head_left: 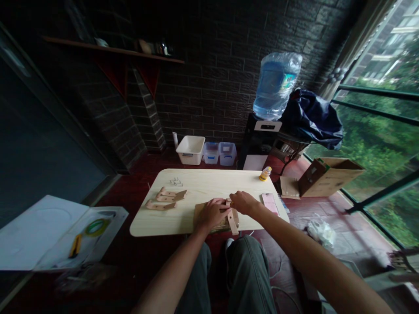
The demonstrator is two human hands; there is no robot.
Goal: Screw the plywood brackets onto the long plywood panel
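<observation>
On the pale wooden table (137, 224) lies a flat brown piece (198, 213) near the front edge, partly hidden by my hands. A light wooden strip with holes (232, 224) rests across it. My left hand (214, 211) presses on the brown piece, its fingers reaching the strip's upper end. My right hand (241, 202) is closed at that same upper end; anything small between its fingers is hidden. More wooden pieces (166, 196) lie at the table's left, with several small metal screws (176, 181) behind them.
A small yellow-based bottle (265, 174) stands at the back right, and a pink phone-like item (269, 203) lies beside my right forearm. An open white case (98, 231) sits left of the table. Behind are plastic bins (190, 150) and a water dispenser (262, 144); a cardboard box (327, 176) is right.
</observation>
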